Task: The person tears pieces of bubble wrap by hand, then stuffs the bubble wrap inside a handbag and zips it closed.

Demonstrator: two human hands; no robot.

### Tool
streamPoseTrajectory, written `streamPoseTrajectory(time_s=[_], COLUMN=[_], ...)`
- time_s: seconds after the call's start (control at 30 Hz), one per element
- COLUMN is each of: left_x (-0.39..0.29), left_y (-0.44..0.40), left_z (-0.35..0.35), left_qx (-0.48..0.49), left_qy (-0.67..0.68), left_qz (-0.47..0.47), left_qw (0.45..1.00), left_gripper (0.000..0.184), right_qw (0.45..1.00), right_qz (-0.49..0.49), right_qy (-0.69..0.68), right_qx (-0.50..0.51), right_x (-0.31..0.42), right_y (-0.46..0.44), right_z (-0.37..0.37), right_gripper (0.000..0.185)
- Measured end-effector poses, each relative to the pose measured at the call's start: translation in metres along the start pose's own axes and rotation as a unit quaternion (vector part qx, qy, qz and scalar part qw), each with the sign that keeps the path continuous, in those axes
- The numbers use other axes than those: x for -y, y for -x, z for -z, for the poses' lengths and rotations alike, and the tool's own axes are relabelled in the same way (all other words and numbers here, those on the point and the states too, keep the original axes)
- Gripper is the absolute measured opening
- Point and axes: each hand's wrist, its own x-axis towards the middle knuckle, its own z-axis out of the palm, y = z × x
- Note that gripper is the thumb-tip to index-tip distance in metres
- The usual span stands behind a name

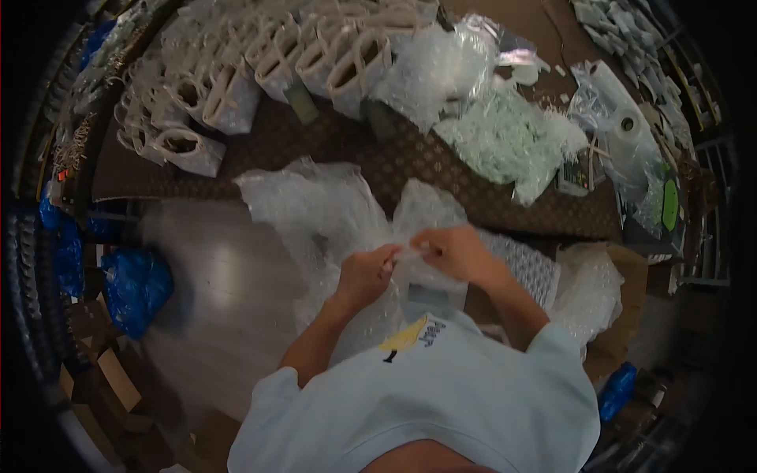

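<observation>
My left hand (368,276) is closed in a pinch on a clear plastic bag (315,205), near the middle of the view. Close beside it, my right hand (453,251) also has its fingers pressed together on the gathered plastic. The bag spreads in crumpled folds to the left and beyond the hands, in front of the table edge. Exactly what lies between the fingertips is too small to make out. Below the hands, close to my shirt, a greyish flat patch (428,295) shows through the plastic.
Rows of light handled bags (233,94) stand on the brown patterned table (307,150). Greenish plastic bags (505,134) and a clear film roll (623,118) lie right. Bubble wrap (524,264) and a carton (627,315) sit beside my right arm; a blue bag (138,288) is on the left.
</observation>
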Motion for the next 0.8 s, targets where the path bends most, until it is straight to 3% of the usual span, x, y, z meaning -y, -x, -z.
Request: streamPoseTrajectory(time_s=[0.03, 0.17, 0.27, 0.33, 0.37, 0.4, 0.43, 0.47, 0.53, 0.6, 0.63, 0.7, 0.77, 0.8], left_x=[-0.004, 0.000, 0.002, 0.005, 0.007, 0.012, 0.026, 0.042, 0.059, 0.098, 0.112, 0.084, 0.043, 0.024], left_y=[0.005, 0.006, 0.011, 0.012, 0.010, 0.006, -0.003, -0.010, -0.010, -0.003, -0.003, 0.003, -0.018, -0.034], left_z=[0.001, 0.002, 0.000, 0.000, 0.005, 0.015, 0.027, 0.040, 0.070, 0.101, 0.118, 0.165, 0.190, 0.197], left_qx=[-0.005, -0.066, -0.085, -0.109, -0.114, -0.122, -0.184, -0.246, -0.257, -0.311, -0.359, -0.365, -0.419, -0.414], left_qy=[-0.005, 0.044, 0.054, 0.065, 0.079, 0.093, 0.110, 0.127, 0.109, 0.080, 0.057, -0.079, -0.044, -0.042], left_qz=[-0.001, -0.007, -0.016, -0.044, 0.013, 0.070, 0.081, 0.092, 0.064, 0.028, -0.008, 0.139, 0.108, 0.094], left_qw=[1.000, 0.997, 0.995, 0.991, 0.990, 0.986, 0.974, 0.956, 0.958, 0.947, 0.932, 0.917, 0.900, 0.905], left_gripper=[0.024, 0.027, 0.027, 0.020, 0.016, 0.013, 0.014, 0.016, 0.017, 0.017, 0.017, 0.021, 0.022, 0.022], right_qw=[0.998, 0.990, 0.990, 0.995, 0.995, 0.966, 0.895, 0.894, 0.949, 0.972, 0.977, 0.977, 0.965, 0.964], right_qz=[0.013, 0.087, 0.106, 0.040, 0.039, 0.092, 0.141, 0.144, 0.038, -0.051, -0.095, -0.146, -0.260, -0.264], right_qy=[0.060, 0.078, 0.033, -0.088, -0.089, -0.205, -0.313, -0.314, -0.151, 0.105, 0.121, 0.129, -0.020, -0.023], right_qx=[-0.022, -0.078, -0.092, -0.032, -0.032, 0.129, 0.284, 0.285, 0.274, 0.204, 0.150, 0.086, 0.026, 0.011], right_x=[0.005, 0.011, 0.015, 0.019, 0.020, 0.020, 0.020, 0.020, 0.007, -0.042, -0.058, -0.058, -0.039, -0.043], right_y=[0.002, 0.006, 0.011, 0.013, 0.020, 0.033, 0.039, 0.040, 0.049, 0.054, 0.063, 0.073, 0.081, 0.085], right_z=[-0.003, -0.018, -0.030, -0.033, -0.042, -0.056, -0.066, -0.065, -0.049, -0.025, -0.011, 0.002, 0.022, 0.015], right_gripper=[0.019, 0.022, 0.029, 0.029, 0.029, 0.027, 0.026, 0.026, 0.015, 0.018, 0.017, 0.017, 0.017, 0.017])
